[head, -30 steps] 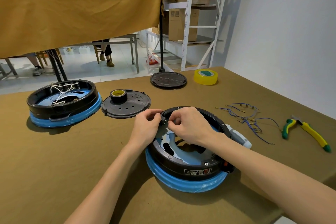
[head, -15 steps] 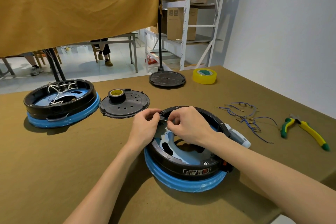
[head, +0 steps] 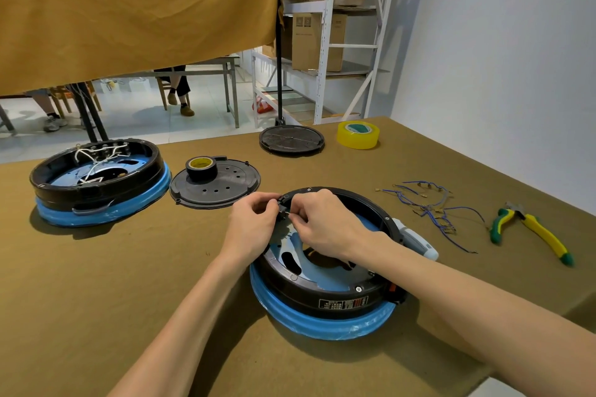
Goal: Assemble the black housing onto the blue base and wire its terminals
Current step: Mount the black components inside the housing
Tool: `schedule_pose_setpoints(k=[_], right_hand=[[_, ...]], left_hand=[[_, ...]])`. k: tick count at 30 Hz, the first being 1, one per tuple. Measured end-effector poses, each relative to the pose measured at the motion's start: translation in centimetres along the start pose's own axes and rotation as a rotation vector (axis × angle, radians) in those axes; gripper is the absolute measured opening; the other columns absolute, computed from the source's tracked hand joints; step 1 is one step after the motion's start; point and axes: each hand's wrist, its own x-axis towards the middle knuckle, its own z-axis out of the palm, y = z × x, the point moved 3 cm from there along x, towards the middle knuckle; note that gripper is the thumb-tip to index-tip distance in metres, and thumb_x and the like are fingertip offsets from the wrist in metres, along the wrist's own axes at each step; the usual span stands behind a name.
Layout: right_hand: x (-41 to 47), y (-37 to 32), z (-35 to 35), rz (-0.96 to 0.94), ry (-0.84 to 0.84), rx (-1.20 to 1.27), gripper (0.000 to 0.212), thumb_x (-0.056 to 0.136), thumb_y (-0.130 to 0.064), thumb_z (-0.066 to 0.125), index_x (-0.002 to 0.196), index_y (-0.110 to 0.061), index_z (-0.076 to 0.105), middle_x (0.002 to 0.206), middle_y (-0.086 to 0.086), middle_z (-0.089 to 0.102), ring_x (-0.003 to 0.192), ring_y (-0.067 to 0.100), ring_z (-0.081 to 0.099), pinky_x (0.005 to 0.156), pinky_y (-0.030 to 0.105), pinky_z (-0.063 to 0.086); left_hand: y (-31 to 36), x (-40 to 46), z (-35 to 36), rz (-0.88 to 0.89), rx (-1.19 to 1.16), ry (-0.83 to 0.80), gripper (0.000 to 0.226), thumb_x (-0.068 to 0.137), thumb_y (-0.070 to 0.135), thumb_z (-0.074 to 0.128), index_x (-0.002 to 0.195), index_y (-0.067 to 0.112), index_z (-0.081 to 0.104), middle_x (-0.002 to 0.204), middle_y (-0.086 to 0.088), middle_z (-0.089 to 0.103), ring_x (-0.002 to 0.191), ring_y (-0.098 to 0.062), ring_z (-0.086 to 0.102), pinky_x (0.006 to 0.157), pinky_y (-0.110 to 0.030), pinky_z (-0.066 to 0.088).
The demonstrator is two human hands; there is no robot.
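A black ring housing (head: 338, 295) sits on a blue base (head: 325, 322) in front of me. Both hands meet at the housing's far left rim. My left hand (head: 254, 224) pinches a small black terminal part (head: 281, 206) on that rim. My right hand (head: 325, 222) pinches something tiny against the same part; what it holds is hidden by the fingers. A bundle of loose blue wires (head: 432, 208) with metal terminals lies on the table to the right.
A second black-and-blue unit (head: 96, 184) with white wires stands at the left. A black perforated cover (head: 222, 192) carries a black tape roll (head: 201, 167). Further off lie another black disc (head: 292, 140), yellow tape (head: 358, 135), green-yellow pliers (head: 535, 232) and a white-grey tool (head: 416, 240).
Both hands have stayed pinched at the same spot on the housing's rim. Only the camera view has shifted slightly.
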Motion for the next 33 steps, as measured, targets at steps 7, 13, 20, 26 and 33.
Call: schedule_pose_setpoints(k=[7, 13, 20, 26, 33], right_hand=[[0.0, -0.1, 0.2, -0.008, -0.026, -0.006, 0.016, 0.099, -0.015, 0.058, 0.091, -0.006, 0.069, 0.076, 0.001, 0.058, 0.071, 0.018, 0.051, 0.067, 0.035, 0.048], [0.8, -0.3, 0.1, 0.028, -0.07, -0.017, 0.012, 0.097, -0.016, 0.06, 0.088, -0.01, 0.066, 0.08, 0.006, 0.058, 0.068, 0.021, 0.05, 0.062, 0.033, 0.043], [0.8, 0.0, 0.2, 0.043, -0.065, 0.028, 0.015, 0.097, -0.014, 0.06, 0.092, -0.005, 0.072, 0.077, 0.005, 0.063, 0.069, 0.016, 0.05, 0.07, 0.036, 0.052], [1.2, 0.1, 0.2, 0.061, -0.065, 0.016, 0.016, 0.097, -0.015, 0.06, 0.094, -0.006, 0.072, 0.084, 0.009, 0.065, 0.075, 0.021, 0.053, 0.071, 0.039, 0.053], [1.2, 0.3, 0.1, 0.111, -0.06, 0.061, 0.018, 0.099, -0.018, 0.063, 0.096, -0.005, 0.076, 0.084, 0.009, 0.071, 0.074, 0.019, 0.061, 0.071, 0.036, 0.054]], left_hand=[[-0.1, 0.0, 0.1, -0.007, 0.015, -0.002, 0.023, 0.105, 0.017, 0.054, 0.122, 0.019, 0.07, 0.105, 0.007, 0.068, 0.099, -0.001, 0.062, 0.084, -0.021, 0.052], [-0.2, 0.1, 0.3, -0.021, 0.009, -0.008, 0.022, 0.105, 0.017, 0.054, 0.12, 0.02, 0.07, 0.099, 0.013, 0.067, 0.096, -0.001, 0.063, 0.079, -0.022, 0.053], [-0.2, 0.0, 0.2, -0.047, 0.009, -0.009, 0.022, 0.105, 0.018, 0.053, 0.119, 0.023, 0.07, 0.101, 0.015, 0.066, 0.098, -0.002, 0.062, 0.081, -0.023, 0.053], [0.1, -0.1, 0.4, -0.061, 0.021, 0.016, 0.024, 0.105, 0.018, 0.052, 0.122, 0.021, 0.07, 0.101, 0.012, 0.067, 0.1, -0.006, 0.063, 0.088, -0.032, 0.056], [0.5, -0.3, 0.8, -0.073, 0.047, 0.05, 0.026, 0.107, 0.017, 0.047, 0.128, 0.019, 0.064, 0.099, 0.013, 0.063, 0.092, -0.004, 0.062, 0.077, -0.028, 0.055]])
